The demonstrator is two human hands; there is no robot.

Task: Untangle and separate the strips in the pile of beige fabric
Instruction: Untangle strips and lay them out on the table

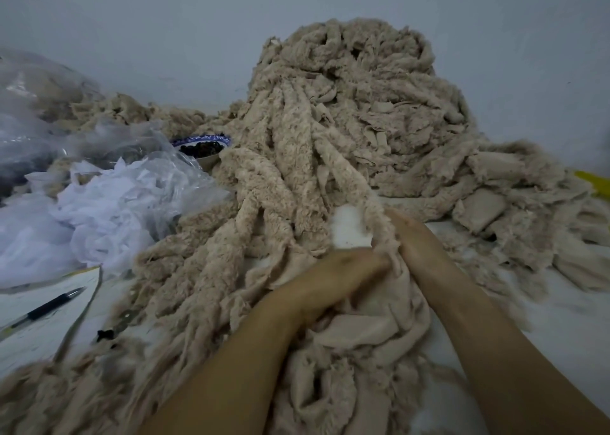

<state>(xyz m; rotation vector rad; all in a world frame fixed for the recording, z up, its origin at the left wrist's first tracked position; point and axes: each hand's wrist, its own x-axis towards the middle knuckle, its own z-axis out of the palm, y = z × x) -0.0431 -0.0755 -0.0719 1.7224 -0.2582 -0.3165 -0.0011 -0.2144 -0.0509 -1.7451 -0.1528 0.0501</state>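
Observation:
A tall tangled pile of beige fuzzy fabric strips (356, 81) rises against the wall. Long strips (264, 187) run down from it toward me over the white surface. My left hand (333, 276) and my right hand (416, 240) meet at the end of one beige strip (384, 226), and both grip it where it comes off the pile. A bunch of loose beige strips (359, 342) lies between my forearms, smooth side up.
Crumpled clear and white plastic bags (109, 200) fill the left. A blue-rimmed bowl with dark contents (201, 147) sits behind them. A black pen (49, 306) lies on paper (39, 329) at lower left. Something yellow (594, 180) shows at the right edge.

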